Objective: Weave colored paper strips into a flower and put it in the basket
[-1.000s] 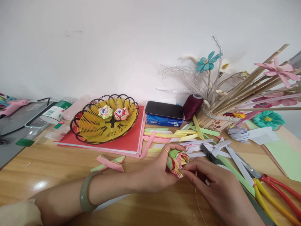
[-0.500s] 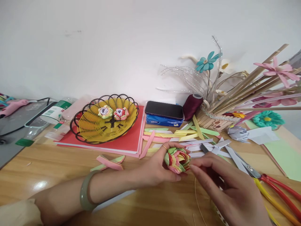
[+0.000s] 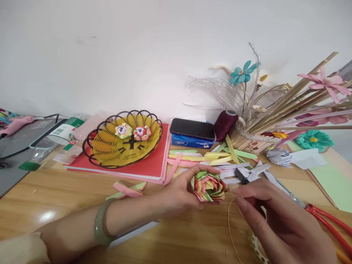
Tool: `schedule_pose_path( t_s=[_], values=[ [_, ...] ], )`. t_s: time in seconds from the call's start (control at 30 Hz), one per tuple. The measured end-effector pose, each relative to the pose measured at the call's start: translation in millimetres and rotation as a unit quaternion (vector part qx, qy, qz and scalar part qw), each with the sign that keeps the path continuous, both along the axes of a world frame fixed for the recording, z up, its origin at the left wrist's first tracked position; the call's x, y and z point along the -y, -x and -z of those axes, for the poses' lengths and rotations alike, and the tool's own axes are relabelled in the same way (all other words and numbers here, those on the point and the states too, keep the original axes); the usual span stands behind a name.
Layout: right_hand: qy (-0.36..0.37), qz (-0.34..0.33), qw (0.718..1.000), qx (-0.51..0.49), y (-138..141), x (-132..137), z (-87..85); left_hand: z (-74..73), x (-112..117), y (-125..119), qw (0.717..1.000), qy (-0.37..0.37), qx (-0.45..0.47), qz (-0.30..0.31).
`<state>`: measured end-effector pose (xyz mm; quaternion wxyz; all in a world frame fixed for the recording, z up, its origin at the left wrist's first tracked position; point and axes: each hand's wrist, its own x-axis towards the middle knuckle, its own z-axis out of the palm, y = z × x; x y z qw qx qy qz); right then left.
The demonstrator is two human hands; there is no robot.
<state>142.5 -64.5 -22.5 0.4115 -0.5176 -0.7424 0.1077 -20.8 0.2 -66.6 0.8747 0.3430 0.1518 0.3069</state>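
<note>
My left hand (image 3: 180, 190) is closed round a folded paper flower (image 3: 208, 186) of green, pink, yellow and red petals, its face turned up toward me. A ring sits on one finger and a green bangle (image 3: 100, 222) on the wrist. My right hand (image 3: 277, 220) hovers just right of the flower, apart from it, fingers loosely curled with nothing seen in them. A thin wire (image 3: 230, 227) curves over the table below it.
A yellow wire basket (image 3: 123, 141) with two paper flowers stands on red paper (image 3: 148, 165). Coloured paper strips (image 3: 209, 157), scissors (image 3: 302, 203), a phone (image 3: 191, 128), a thread spool (image 3: 224, 124) and a vase of sticks and flowers (image 3: 253, 141) lie behind. A bottle (image 3: 64, 132) lies left.
My left hand has turned the flower so its open face points up. My right hand has let go of it and drawn back to the right.
</note>
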Motion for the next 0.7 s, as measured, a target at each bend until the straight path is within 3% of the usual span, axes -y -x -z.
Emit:
schedule_pose_path(
  t_s=[0.1, 0.2, 0.4, 0.7],
  values=[
    [-0.011, 0.007, 1.000, 0.004, -2, 0, 0.2, 3.3, -2, 1, 0.997, 0.048, 0.033, 0.045],
    [-0.023, -0.041, 0.999, 0.017, -1, -2, 1.2, 6.6, -3, 3, 0.995, 0.062, 0.043, 0.069],
    [-0.016, -0.072, 0.995, 0.062, 5, -7, 2.7, 5.0, -2, 3, 0.995, 0.082, 0.023, 0.049],
    [-0.013, -0.108, 0.993, 0.044, 5, -9, 14.5, -2.3, 1, 0, 0.992, 0.117, 0.028, 0.034]
  ],
)
